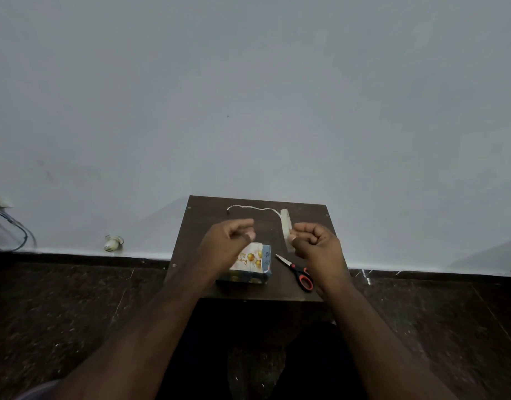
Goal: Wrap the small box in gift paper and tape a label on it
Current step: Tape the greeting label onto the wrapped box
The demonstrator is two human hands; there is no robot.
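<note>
Hovering above the paper-wrapped small box (pixel 248 265) on the dark wooden table (pixel 208 223), the left hand (pixel 224 243) curls empty-looking; the right hand (pixel 315 241) pinches a pale tape strip (pixel 286 226), box lying down-left, nearer the left.

My left hand (pixel 228 241) hovers curled above the wrapped box (pixel 250 265) on the small dark table (pixel 208 215). My right hand (pixel 317 243) pinches a pale strip (pixel 286 226) trailing a thin string (pixel 254 208). Red-handled scissors (pixel 297 271) lie just beside the box.
</note>
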